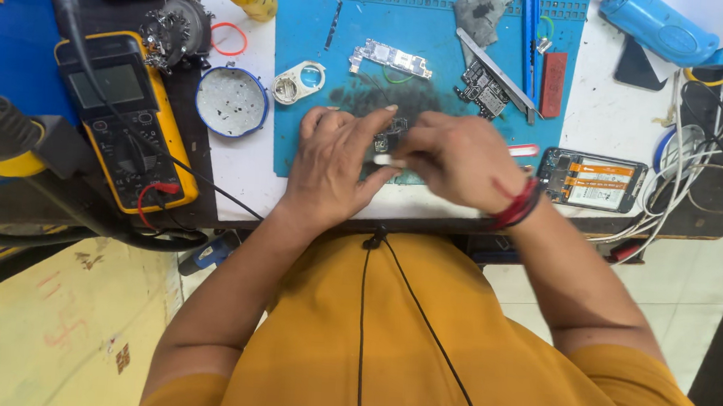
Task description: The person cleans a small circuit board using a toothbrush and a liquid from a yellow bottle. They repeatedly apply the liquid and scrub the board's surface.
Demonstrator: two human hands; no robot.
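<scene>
Small white stick (388,160) btwn left hand (334,165) & right hand (459,159) fingertips.

Both hands meet at the near edge of the blue work mat (297,152). The left hand (330,167) presses a small dark circuit board (394,131); the right hand (458,159) pinches a small white piece (386,160). A yellow multimeter (126,119) lies near the desk's left edge, an opened phone (592,179) toward the right.

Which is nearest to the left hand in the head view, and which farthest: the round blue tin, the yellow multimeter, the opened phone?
From the left hand:
1. Round blue tin, just up-left on the white bench.
2. Yellow multimeter, farther left on the dark mat.
3. Opened phone, far right, beyond the right hand.
</scene>
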